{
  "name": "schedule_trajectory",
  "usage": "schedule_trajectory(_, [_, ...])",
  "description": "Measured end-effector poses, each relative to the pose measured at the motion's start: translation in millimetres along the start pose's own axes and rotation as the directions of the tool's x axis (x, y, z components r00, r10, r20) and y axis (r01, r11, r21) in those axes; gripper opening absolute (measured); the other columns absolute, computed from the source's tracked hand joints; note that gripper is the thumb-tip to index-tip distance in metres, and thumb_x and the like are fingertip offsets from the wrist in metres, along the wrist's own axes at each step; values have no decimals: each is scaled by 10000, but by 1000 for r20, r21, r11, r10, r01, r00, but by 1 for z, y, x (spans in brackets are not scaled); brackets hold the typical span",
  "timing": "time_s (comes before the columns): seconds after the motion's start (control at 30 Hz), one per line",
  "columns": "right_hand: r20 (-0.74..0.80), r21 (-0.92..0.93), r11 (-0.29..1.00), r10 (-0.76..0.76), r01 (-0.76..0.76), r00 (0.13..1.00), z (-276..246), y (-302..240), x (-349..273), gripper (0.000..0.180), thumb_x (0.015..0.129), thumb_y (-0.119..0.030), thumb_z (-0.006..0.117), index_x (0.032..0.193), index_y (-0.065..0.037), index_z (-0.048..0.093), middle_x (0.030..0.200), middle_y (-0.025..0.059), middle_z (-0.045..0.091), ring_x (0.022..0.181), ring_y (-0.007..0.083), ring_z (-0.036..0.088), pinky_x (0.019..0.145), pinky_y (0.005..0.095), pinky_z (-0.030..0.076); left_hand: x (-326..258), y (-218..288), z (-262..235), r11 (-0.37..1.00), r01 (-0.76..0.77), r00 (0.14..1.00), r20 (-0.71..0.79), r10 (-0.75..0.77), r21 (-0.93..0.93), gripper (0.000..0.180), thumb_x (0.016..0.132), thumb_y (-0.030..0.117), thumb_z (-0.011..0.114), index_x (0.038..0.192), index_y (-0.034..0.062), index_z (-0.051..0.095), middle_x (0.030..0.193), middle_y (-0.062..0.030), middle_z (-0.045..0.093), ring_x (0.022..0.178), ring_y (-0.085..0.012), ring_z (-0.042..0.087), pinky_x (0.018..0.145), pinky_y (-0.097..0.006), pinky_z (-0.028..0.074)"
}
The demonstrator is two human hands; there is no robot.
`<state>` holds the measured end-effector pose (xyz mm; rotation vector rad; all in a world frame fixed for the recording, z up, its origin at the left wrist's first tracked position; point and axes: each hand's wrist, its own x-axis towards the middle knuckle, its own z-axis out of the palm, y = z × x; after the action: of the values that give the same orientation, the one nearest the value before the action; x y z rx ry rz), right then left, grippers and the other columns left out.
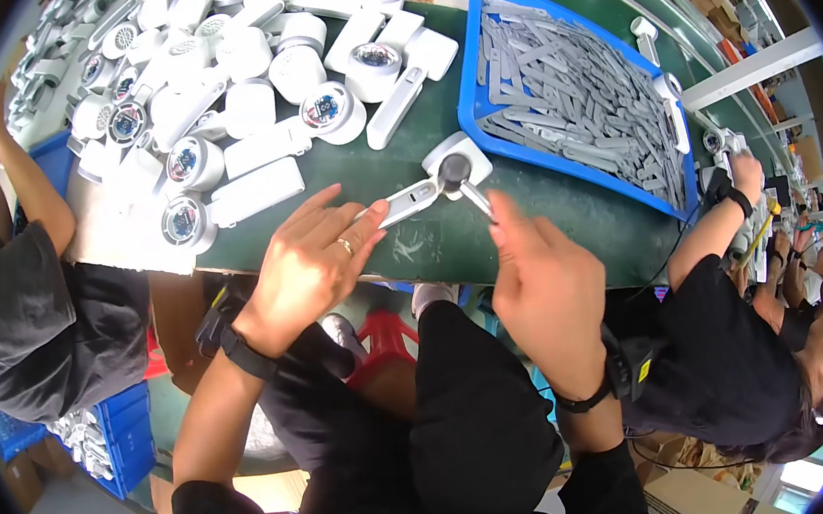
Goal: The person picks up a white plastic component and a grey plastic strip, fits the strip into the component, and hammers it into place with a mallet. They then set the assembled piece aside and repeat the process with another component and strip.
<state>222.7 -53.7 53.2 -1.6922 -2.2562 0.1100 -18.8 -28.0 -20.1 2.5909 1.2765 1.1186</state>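
A white handheld fan [408,204] lies on the green worktable, its handle pointing toward my left hand [317,251]. The thumb and fingers of that hand close on the handle's near end; the outer fingers stretch over the tabletop. My right hand [543,269] is closed around the light-coloured handle of a small mallet [456,170]. The mallet's round dark head sits over the fan's white head, covering part of it; whether they touch I cannot tell. My right fingers hide the rear of the mallet's handle.
A heap of white handheld fans [245,70] spreads across the table's left and far side. A blue tray [473,53] of grey strips stands at the right. Co-workers sit on both sides, one arm [707,238] near the tray. A red stool [384,334] is below the table.
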Motion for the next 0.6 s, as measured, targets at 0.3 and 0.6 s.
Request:
schedule_trajectory(0.3, [-115,126,991,-21,36,993,12,11,0,329,950,-70,640,1277,-108,656,811,129,648,653,344,649,567,440,495,1,1,-1,1000,-3,1000,15,3,10,329,838,61,798,1158,32,729,934,-78,712,843,-258,702,974,-440,578])
schedule_trajectory(0.6, [-90,10,1000,17,-16,996,28,10,2,382,914,-41,658,1292,-96,652,770,113,632,635,312,650,541,440,483,2,1,0,1000,-11,1000,8,11,8,323,847,74,792,1163,37,730,938,-76,714,842,-260,703,976,-434,576])
